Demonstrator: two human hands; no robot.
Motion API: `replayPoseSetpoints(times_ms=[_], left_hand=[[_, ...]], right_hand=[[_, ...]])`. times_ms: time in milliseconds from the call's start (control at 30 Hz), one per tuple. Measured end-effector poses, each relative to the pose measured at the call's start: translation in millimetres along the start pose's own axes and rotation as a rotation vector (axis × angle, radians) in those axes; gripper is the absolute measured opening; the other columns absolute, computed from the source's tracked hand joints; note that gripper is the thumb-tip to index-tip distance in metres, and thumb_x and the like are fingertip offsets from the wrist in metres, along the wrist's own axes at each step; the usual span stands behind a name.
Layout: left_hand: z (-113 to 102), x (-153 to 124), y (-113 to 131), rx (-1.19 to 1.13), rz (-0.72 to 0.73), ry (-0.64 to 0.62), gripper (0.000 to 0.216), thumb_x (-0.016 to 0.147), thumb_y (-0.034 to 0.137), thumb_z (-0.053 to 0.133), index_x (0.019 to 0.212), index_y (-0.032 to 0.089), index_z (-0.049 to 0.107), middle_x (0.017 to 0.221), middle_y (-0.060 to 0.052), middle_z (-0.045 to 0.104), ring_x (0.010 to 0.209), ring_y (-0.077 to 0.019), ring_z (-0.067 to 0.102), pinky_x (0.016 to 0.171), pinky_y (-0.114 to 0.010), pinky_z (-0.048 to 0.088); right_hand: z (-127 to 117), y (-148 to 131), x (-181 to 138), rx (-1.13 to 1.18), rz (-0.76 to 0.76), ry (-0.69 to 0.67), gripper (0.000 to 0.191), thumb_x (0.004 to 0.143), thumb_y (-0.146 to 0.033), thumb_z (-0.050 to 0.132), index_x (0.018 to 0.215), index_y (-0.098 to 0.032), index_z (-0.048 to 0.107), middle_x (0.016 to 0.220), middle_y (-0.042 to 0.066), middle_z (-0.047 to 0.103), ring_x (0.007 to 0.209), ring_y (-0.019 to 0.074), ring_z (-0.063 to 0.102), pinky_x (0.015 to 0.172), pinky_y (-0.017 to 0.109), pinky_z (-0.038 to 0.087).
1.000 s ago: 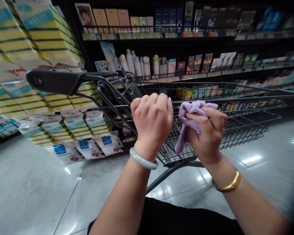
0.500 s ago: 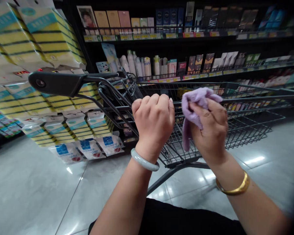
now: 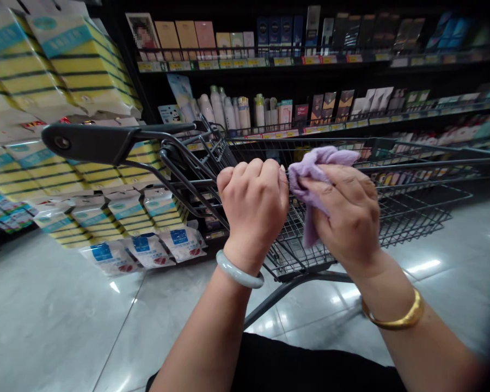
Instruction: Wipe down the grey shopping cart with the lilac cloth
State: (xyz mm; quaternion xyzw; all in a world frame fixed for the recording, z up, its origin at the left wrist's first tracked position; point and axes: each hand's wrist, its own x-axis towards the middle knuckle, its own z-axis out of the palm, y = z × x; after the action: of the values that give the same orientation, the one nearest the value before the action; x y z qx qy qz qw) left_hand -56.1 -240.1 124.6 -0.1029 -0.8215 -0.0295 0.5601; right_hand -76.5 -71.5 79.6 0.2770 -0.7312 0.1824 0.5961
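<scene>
A black wire shopping cart (image 3: 412,163) stands in front of me, its black handle (image 3: 90,142) off to the left. My left hand (image 3: 254,204) is fisted around the cart's near top rim. Beside it, my right hand (image 3: 349,218) grips a bunched lilac cloth (image 3: 310,174) and presses it against the same rim, touching my left hand. The rim under both hands is hidden.
Dark shelves (image 3: 310,60) with boxes and bottles run across the back. Stacked yellow-and-blue packs (image 3: 65,71) and white bagged goods (image 3: 147,247) stand at the left. Glossy grey floor tiles (image 3: 53,321) lie below and to the right.
My right hand has slid the lilac cloth leftward and slightly up along the cart rim, until it meets my left hand. My left hand has stayed clenched in place.
</scene>
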Motion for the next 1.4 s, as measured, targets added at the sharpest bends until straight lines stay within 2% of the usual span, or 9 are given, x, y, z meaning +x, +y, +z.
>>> replayPoseSetpoints(times_ms=[100, 267, 500, 600, 733, 800, 967, 1233, 1400], left_hand=[[0, 0, 0, 0.005, 0.001, 0.0, 0.034, 0.104, 0.035, 0.04, 0.079, 0.023, 0.059, 0.079, -0.005, 0.066, 0.082, -0.0237, 0.056, 0.084, -0.042, 0.029], [1, -1, 0, 0.021, 0.006, 0.002, 0.035, 0.105, 0.035, 0.038, 0.08, 0.023, 0.059, 0.078, -0.004, 0.064, 0.082, -0.0229, 0.056, 0.084, -0.042, 0.029], [0, 0, 2, 0.009, -0.013, 0.0, 0.035, 0.104, 0.036, 0.039, 0.079, 0.023, 0.06, 0.079, -0.005, 0.065, 0.083, -0.0239, 0.056, 0.084, -0.042, 0.029], [0, 0, 2, 0.002, -0.011, 0.0, 0.035, 0.104, 0.036, 0.038, 0.079, 0.023, 0.06, 0.08, -0.005, 0.065, 0.083, -0.0238, 0.056, 0.085, -0.042, 0.029], [0, -1, 2, -0.008, -0.011, 0.0, 0.036, 0.104, 0.035, 0.037, 0.079, 0.024, 0.06, 0.079, -0.005, 0.065, 0.082, -0.0237, 0.056, 0.086, -0.042, 0.029], [0, 0, 3, -0.021, -0.029, -0.01, 0.036, 0.104, 0.035, 0.038, 0.079, 0.024, 0.06, 0.079, -0.005, 0.065, 0.083, -0.0243, 0.056, 0.086, -0.043, 0.029], [0, 1, 4, -0.038, -0.042, -0.001, 0.035, 0.103, 0.036, 0.038, 0.079, 0.025, 0.06, 0.08, -0.006, 0.067, 0.084, -0.0257, 0.056, 0.085, -0.044, 0.029], [-1, 1, 6, -0.036, -0.04, -0.022, 0.035, 0.104, 0.035, 0.037, 0.08, 0.025, 0.061, 0.082, -0.006, 0.067, 0.085, -0.0255, 0.057, 0.087, -0.043, 0.029], [-2, 0, 9, -0.032, -0.062, -0.036, 0.031, 0.104, 0.033, 0.039, 0.084, 0.025, 0.062, 0.087, -0.005, 0.069, 0.092, -0.0254, 0.059, 0.09, -0.043, 0.03]], right_hand=[[-2, 6, 1, -0.012, -0.021, 0.004, 0.038, 0.089, -0.015, 0.061, 0.125, -0.028, 0.068, 0.131, 0.005, 0.068, 0.126, 0.0248, 0.06, 0.112, 0.046, 0.046], [-9, 27, 2, -0.085, 0.118, 0.158, 0.034, 0.085, -0.014, 0.064, 0.116, -0.025, 0.073, 0.124, 0.009, 0.07, 0.12, 0.0295, 0.063, 0.108, 0.051, 0.048], [3, -5, 2, 0.0, -0.013, 0.0, 0.042, 0.09, -0.014, 0.058, 0.13, -0.027, 0.066, 0.134, 0.006, 0.067, 0.127, 0.0253, 0.06, 0.112, 0.047, 0.047], [-2, 11, 2, -0.033, 0.024, 0.019, 0.041, 0.089, -0.014, 0.059, 0.126, -0.027, 0.068, 0.131, 0.006, 0.068, 0.125, 0.0252, 0.06, 0.112, 0.047, 0.047], [-10, 36, 1, -0.121, 0.188, 0.129, 0.042, 0.081, -0.014, 0.066, 0.121, -0.023, 0.072, 0.125, 0.011, 0.07, 0.121, 0.031, 0.062, 0.108, 0.054, 0.049], [-7, 30, 1, -0.122, 0.182, 0.118, 0.044, 0.081, -0.014, 0.066, 0.124, -0.022, 0.071, 0.127, 0.012, 0.069, 0.121, 0.0316, 0.062, 0.108, 0.054, 0.049], [2, -3, 4, -0.004, -0.006, -0.047, 0.048, 0.091, -0.013, 0.056, 0.136, -0.03, 0.062, 0.138, 0.005, 0.065, 0.13, 0.0246, 0.058, 0.115, 0.048, 0.046], [-5, 21, 2, -0.074, 0.168, 0.069, 0.049, 0.082, -0.011, 0.062, 0.13, -0.024, 0.067, 0.135, 0.01, 0.065, 0.127, 0.0312, 0.059, 0.112, 0.054, 0.046], [1, -6, -2, 0.085, 0.004, -0.077, 0.051, 0.093, -0.016, 0.054, 0.142, -0.032, 0.056, 0.143, 0.005, 0.06, 0.134, 0.0293, 0.055, 0.117, 0.053, 0.042]])
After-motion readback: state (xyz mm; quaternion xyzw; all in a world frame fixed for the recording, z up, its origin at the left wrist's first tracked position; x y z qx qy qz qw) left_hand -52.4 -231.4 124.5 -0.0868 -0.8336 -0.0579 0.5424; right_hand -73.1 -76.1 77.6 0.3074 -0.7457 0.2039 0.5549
